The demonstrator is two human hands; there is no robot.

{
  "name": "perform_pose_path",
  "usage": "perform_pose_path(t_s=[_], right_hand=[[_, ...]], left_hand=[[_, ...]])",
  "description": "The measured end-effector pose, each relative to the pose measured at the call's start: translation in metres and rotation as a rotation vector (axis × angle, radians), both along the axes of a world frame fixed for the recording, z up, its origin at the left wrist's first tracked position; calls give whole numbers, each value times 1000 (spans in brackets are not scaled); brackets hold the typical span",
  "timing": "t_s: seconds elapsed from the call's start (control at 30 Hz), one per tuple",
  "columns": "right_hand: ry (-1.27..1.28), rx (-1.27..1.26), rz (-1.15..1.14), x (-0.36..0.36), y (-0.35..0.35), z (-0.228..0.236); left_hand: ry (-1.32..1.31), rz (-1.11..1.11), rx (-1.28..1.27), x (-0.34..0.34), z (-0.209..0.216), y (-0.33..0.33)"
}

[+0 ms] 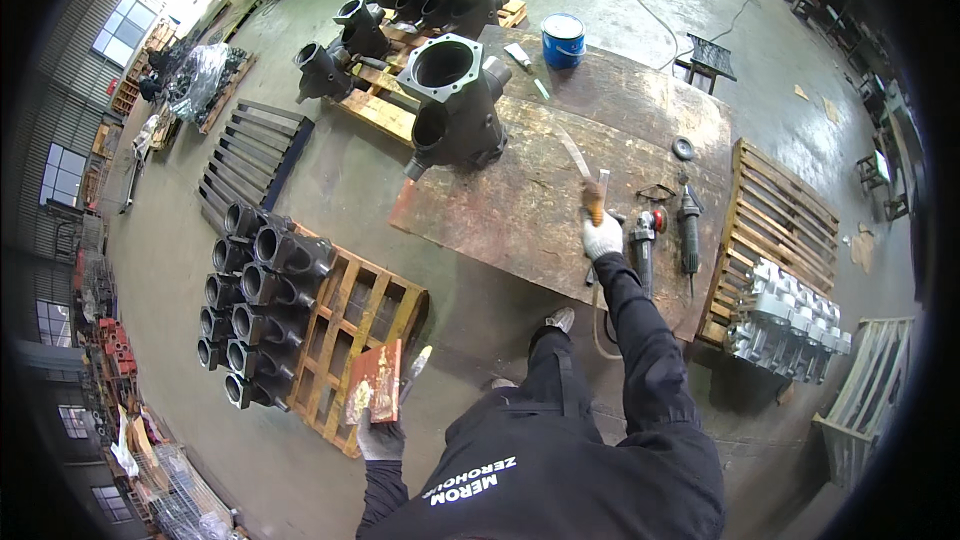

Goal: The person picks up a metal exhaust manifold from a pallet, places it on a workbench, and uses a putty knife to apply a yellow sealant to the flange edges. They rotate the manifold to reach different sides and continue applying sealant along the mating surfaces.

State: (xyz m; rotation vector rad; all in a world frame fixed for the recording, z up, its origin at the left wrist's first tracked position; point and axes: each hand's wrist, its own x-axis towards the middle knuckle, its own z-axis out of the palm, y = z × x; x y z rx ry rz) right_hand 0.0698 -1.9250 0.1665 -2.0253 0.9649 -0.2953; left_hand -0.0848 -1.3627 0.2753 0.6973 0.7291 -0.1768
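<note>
My right hand, in a white glove, reaches over the worn wooden tabletop. Its fingers are closed at a brown wooden handle, with a long pale curved blade beyond it. A flat light strip lies right beside that handle. Low at the left, my gloved left hand grips the lower edge of a reddish-brown board smeared with pale yellow. A slim tool with a yellowish tip sticks out beside the board; how it is held is hidden.
A large dark metal casting stands on the table's left part, a blue can at the back. Angle grinder and another power tool lie to the right. Pallets with dark castings and silvery castings flank the table.
</note>
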Motion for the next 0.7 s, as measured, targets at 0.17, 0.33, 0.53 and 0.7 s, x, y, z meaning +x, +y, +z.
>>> perform_pose_path(t_s=[0.17,0.33,0.53,0.7], right_hand=[[39,10,112,31,-10,-21],[232,-23,174,56,-25,-43],[233,-17,315,-15,-29,-58],[52,479,58,-129,-46,-69]], left_hand=[[-132,28,96,-7,12,18],[-298,18,170,-23,24,29],[-189,249,270,-44,31,27],[-189,367,229,-62,41,4]])
